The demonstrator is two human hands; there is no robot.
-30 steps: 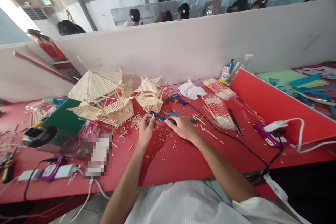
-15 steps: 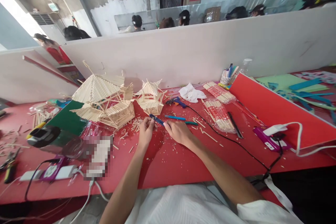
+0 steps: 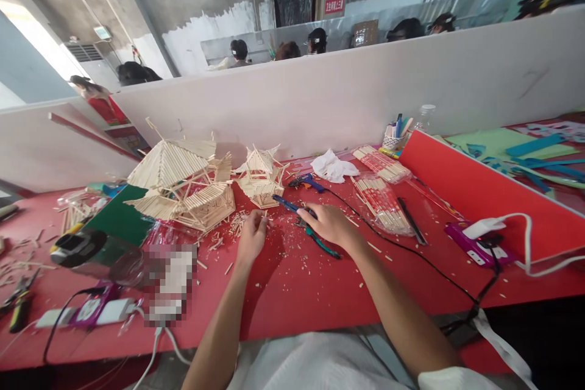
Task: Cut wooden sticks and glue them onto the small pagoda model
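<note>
My right hand (image 3: 331,222) is closed around pliers with a curved teal handle (image 3: 325,245) that sticks out below the palm. A long blue tool (image 3: 287,203) lies at its fingertips, pointing left; whether that is held too is unclear. My left hand (image 3: 253,234) is pinched closed over the red table; whatever its fingertips hold is too small to make out. Beyond the hands stands a small pavilion model (image 3: 261,180) made of thin wooden sticks. A larger stick pavilion (image 3: 180,180) stands to its left. Cut stick pieces (image 3: 238,222) lie beside my left hand.
A glue gun (image 3: 308,181) with a black cord lies behind my right hand. Bagged wooden sticks (image 3: 381,204), white tissue (image 3: 333,166) and a red board (image 3: 484,189) are to the right. At left are a bottle (image 3: 98,256), a power strip (image 3: 94,308) and other pliers (image 3: 21,301).
My hands have moved apart. The right hand has drawn a little to the right, and the teal handle has swung down towards me. The left hand remains pinched, slightly lower and further left.
</note>
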